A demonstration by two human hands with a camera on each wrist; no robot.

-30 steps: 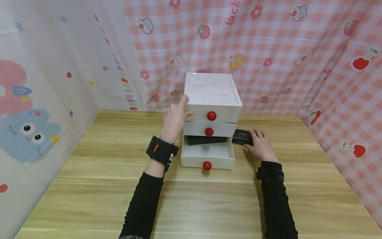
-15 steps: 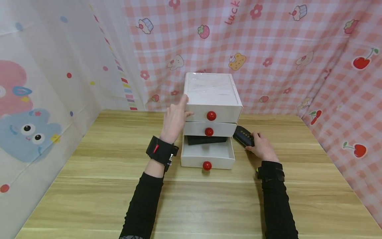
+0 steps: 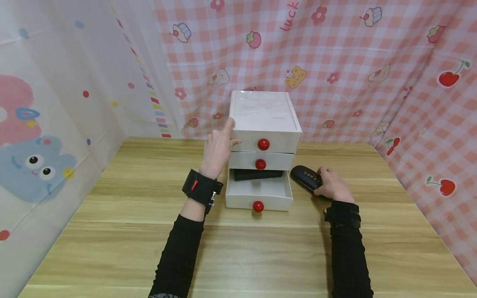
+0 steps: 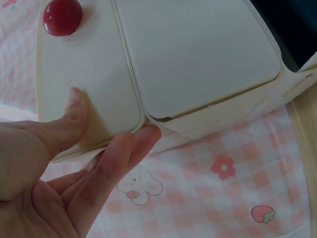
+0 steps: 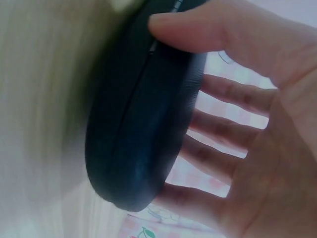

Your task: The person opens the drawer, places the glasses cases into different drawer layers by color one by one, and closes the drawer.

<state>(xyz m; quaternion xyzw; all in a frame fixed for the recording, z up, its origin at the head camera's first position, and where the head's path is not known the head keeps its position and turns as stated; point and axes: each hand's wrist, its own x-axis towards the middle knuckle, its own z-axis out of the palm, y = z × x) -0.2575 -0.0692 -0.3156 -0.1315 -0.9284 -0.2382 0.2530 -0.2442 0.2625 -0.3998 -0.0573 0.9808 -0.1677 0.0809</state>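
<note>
A white drawer cabinet with red knobs stands at the table's back. My left hand holds its upper left front corner; in the left wrist view the thumb lies on the top drawer's front and the fingers on the side. My right hand grips a black glasses case right of the cabinet. In the right wrist view, the case is closed, with the thumb near its hinge and the fingers along the other side. The bottom drawer is pulled out.
A dark flat object lies at the back of the pulled-out drawer, partly hidden. The middle drawer sits in the cabinet. Patterned cloth hangs behind and beside the wooden table.
My right hand has drawn the glasses case away from the cabinet's side, toward the right and front, turning it on the way. The left hand stays at the cabinet corner.
</note>
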